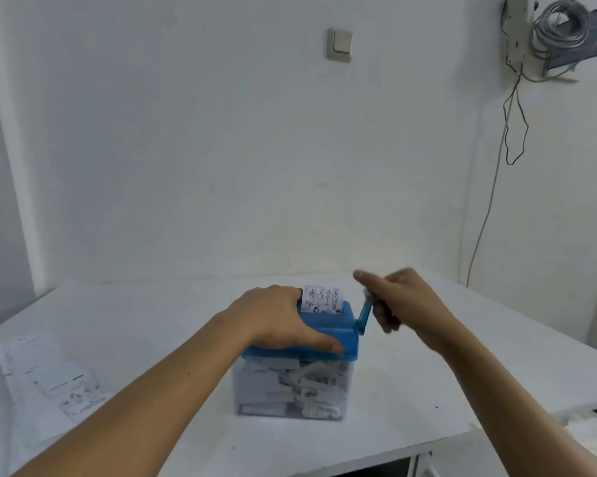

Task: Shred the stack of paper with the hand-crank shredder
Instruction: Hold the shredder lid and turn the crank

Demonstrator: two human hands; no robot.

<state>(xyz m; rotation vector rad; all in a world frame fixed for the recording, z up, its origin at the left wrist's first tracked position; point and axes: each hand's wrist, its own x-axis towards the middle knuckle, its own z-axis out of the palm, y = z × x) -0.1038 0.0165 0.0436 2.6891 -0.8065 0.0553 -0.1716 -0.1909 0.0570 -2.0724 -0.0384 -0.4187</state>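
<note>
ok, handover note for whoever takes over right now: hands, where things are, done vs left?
Left hand: holds the shredder by its blue top, thumb along the near edge.
Right hand: grips the crank; blurred.
Sheet: printed, standing up out of the slot, partly fed.
Bin: clear, under the blue top, well filled with strips.
Stack of paper: lies on the table, to the left.
Done: some paper shredded, judging by the strips.
Left: crank this sheet through, then feed the stack.
</note>
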